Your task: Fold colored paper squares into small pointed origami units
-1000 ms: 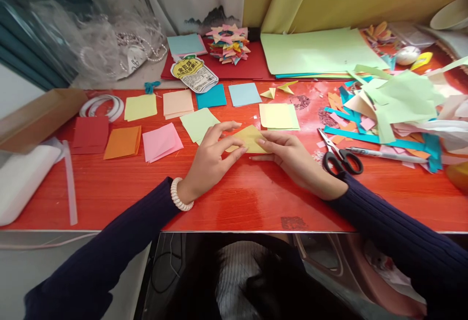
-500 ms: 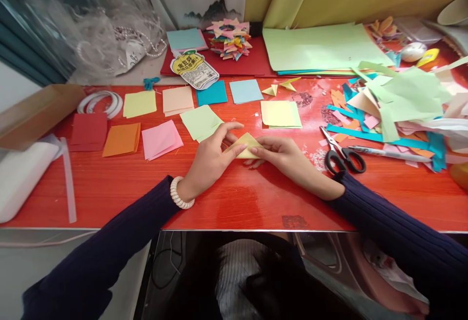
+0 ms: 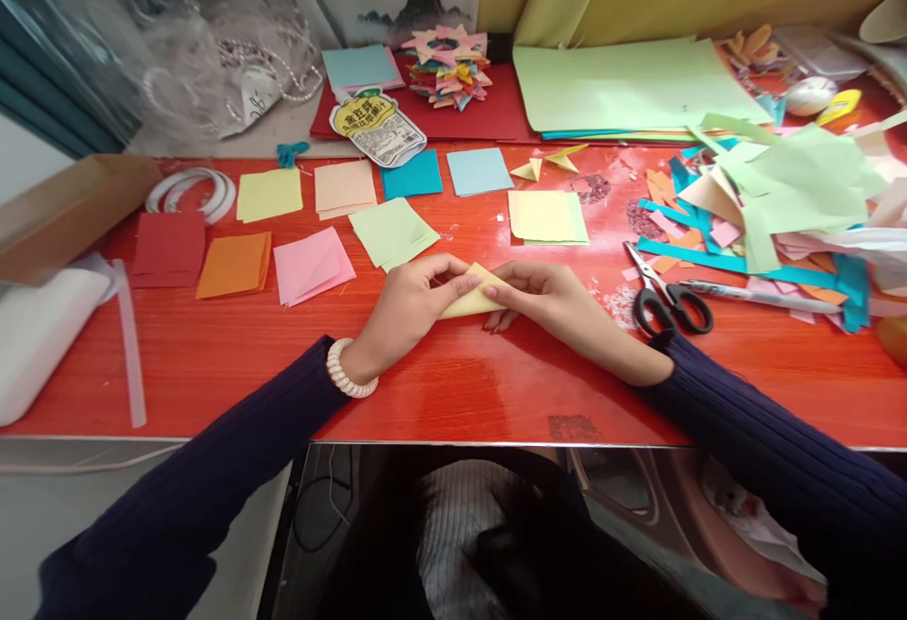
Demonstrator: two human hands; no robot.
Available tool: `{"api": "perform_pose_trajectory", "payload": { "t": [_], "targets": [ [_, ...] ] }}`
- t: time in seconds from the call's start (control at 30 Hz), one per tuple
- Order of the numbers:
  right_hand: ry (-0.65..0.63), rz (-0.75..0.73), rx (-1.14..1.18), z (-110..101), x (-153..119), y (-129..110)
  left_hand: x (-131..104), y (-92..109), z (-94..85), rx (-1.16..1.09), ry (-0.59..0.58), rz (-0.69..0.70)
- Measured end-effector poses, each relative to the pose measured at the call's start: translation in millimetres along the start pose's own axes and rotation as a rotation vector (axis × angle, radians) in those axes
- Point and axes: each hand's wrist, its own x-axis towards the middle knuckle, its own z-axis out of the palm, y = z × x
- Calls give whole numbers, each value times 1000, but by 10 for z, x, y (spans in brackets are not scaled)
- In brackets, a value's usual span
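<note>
Between my two hands is a small folded piece of yellow paper point(image 3: 468, 303), held just over the red table. My left hand point(image 3: 418, 306) pinches its left side with the thumb on top. On the right side, my right hand point(image 3: 542, 294) grips the paper between thumb and fingers; some fingertips show beneath it. Beyond my hands lie a stack of pale yellow paper squares point(image 3: 547, 217) and a stack of light green squares point(image 3: 393, 231). Two folded yellow paper pieces point(image 3: 528, 169) rest farther back.
Black-handled scissors point(image 3: 670, 303) and a pen point(image 3: 758, 296) lie right of my right hand, beside a heap of paper scraps point(image 3: 794, 195). Pink point(image 3: 312, 266), orange point(image 3: 233, 266) and red squares point(image 3: 168, 249) sit at left. A folded paper ornament point(image 3: 450, 72) stands at the back.
The yellow paper has turned and tilted slightly between my fingers, its point now nearer my left thumb. Both hands keep hold of it, and the view has shifted a little.
</note>
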Motion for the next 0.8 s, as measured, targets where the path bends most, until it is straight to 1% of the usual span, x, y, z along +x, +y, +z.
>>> {"api": "perform_pose_trajectory", "payload": {
  "t": [0.07, 0.2, 0.57, 0.8],
  "targets": [
    [-5, 9, 28, -1, 2, -9, 8, -6, -5, -27, 27, -5],
    [-56, 27, 55, -17, 7, -9, 16, -13, -7, -33, 60, 3],
    [-76, 36, 87, -29, 10, -1, 15, -10, 5, -71, 49, -9],
    [-44, 58, 79, -25, 12, -10, -5, 14, -9, -80, 30, -38]
  ]
}}
